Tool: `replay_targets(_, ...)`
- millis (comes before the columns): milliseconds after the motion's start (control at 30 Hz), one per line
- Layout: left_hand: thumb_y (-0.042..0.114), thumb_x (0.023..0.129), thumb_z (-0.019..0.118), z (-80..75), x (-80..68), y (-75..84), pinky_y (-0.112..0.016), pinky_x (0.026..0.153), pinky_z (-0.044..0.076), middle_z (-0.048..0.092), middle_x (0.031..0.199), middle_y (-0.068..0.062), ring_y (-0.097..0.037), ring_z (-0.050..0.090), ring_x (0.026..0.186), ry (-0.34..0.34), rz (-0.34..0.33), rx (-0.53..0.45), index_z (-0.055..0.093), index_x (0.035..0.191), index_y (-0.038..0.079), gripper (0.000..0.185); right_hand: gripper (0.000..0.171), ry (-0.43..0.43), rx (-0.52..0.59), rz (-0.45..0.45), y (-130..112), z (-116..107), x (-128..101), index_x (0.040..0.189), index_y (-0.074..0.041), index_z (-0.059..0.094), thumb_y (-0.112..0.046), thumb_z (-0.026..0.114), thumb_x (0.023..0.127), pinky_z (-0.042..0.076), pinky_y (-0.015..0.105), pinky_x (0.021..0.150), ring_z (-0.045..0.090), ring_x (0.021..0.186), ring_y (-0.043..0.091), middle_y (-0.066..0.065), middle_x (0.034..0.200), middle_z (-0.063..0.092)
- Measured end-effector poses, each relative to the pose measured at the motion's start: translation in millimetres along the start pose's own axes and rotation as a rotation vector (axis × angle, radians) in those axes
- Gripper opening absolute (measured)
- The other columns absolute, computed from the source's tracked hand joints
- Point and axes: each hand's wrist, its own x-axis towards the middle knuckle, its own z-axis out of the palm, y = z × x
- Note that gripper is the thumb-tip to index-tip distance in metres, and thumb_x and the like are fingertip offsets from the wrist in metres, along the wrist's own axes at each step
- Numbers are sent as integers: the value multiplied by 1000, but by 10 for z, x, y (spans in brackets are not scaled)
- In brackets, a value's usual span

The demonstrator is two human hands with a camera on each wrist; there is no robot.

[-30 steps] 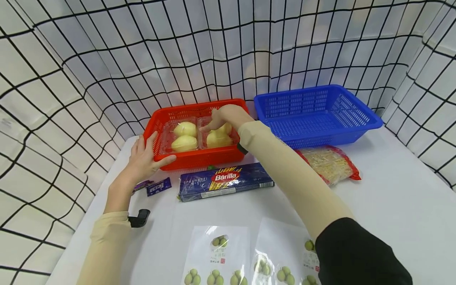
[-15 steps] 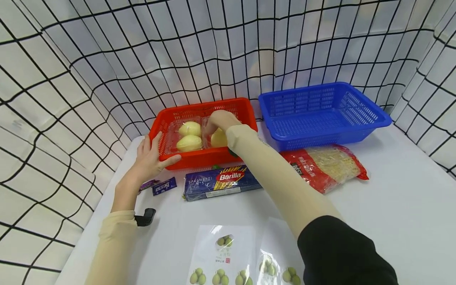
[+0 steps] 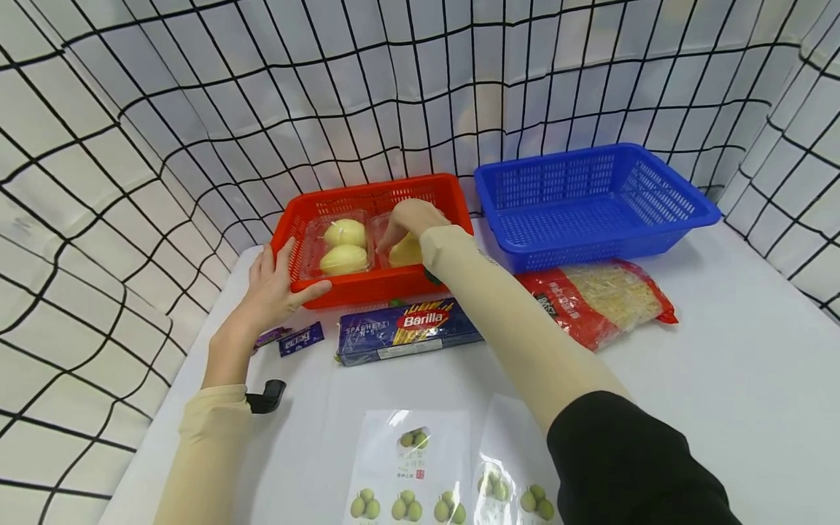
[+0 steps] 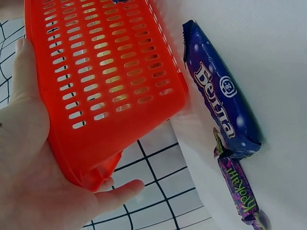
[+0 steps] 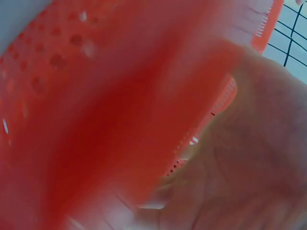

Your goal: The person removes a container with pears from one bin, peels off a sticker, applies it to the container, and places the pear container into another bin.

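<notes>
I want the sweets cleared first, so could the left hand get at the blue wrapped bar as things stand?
Probably yes: the blue wrapped bar lies on the table close by the left hand, its top uncovered. That hand touches the red basket, so it would likely need to leave that first.

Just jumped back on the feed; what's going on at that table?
A person has their left hand spread against the red plastic basket's front-left corner. Their right hand reaches inside, at the right clear pack of pale yellow fruit; its grip is hidden. Both packs sit in that basket. The blue basket stands to the right, with the Barilla spaghetti in front.
</notes>
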Motion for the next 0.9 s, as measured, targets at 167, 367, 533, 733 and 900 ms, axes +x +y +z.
replay_targets(167,69,92,58,-10,-12,-2,-84,108,24,-15,168,-33,-58,-7,154,-2,-8,12,-10,165,10,116,113,21,136,27,-18,71,0,167,-24,6,-61,73,84,27,53,129,18,159,37,15,174,7)
replay_targets(367,70,92,57,-7,10,21,-83,109,24,-15,168,-32,-57,-8,154,-5,8,4,-10,165,11,115,115,107,120,7,23,131,13,165,-33,-10,-64,68,86,29,60,126,18,157,44,20,172,1)
replay_targets(533,69,93,57,-14,13,33,-84,109,25,-15,167,-33,-57,-8,154,-9,8,13,-10,165,11,114,115,95,125,12,16,151,21,164,-36,-13,-64,68,86,30,61,125,19,157,45,21,172,0)
replay_targets(733,70,93,57,-8,13,18,-85,108,23,-16,167,-33,-58,-9,154,-15,4,18,-10,165,11,114,125,18,34,35,-84,109,37,162,-35,-20,-69,70,82,24,61,128,3,161,46,24,172,-11)
replay_targets(900,70,93,56,12,15,23,-85,108,24,-15,167,-33,-58,-8,153,-11,10,23,-10,165,11,114,122,22,55,35,-50,133,67,163,-38,-16,-64,72,83,26,59,127,4,161,42,20,173,-10)
